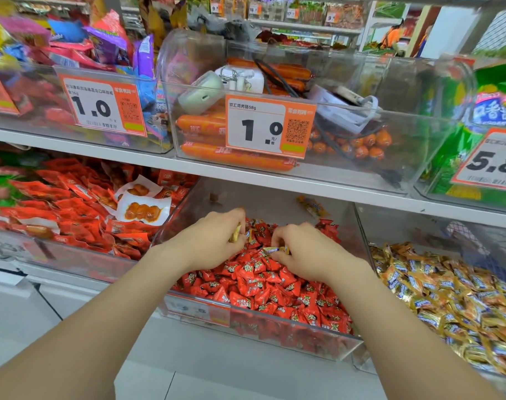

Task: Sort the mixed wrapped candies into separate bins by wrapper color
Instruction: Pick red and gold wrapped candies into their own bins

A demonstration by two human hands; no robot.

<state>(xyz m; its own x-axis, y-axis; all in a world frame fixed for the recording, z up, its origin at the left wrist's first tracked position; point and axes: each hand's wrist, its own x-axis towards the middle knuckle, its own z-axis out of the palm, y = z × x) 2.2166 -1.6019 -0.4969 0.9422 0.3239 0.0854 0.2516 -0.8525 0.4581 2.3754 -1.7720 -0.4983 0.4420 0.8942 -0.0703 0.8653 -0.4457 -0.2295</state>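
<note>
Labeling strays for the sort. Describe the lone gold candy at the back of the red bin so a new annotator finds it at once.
Find the clear red bin on the lower shelf, the one both hands reach into. Look past the red candies to the bare back of that bin, right of centre. The gold candy lies there alone, the only gold-and-blue wrapper away from the pile.

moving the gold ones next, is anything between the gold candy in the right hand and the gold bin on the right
Only the clear divider wall between the bins. The right hand holds a gold candy over the red candies; the gold bin sits open-topped right beside it.
</note>
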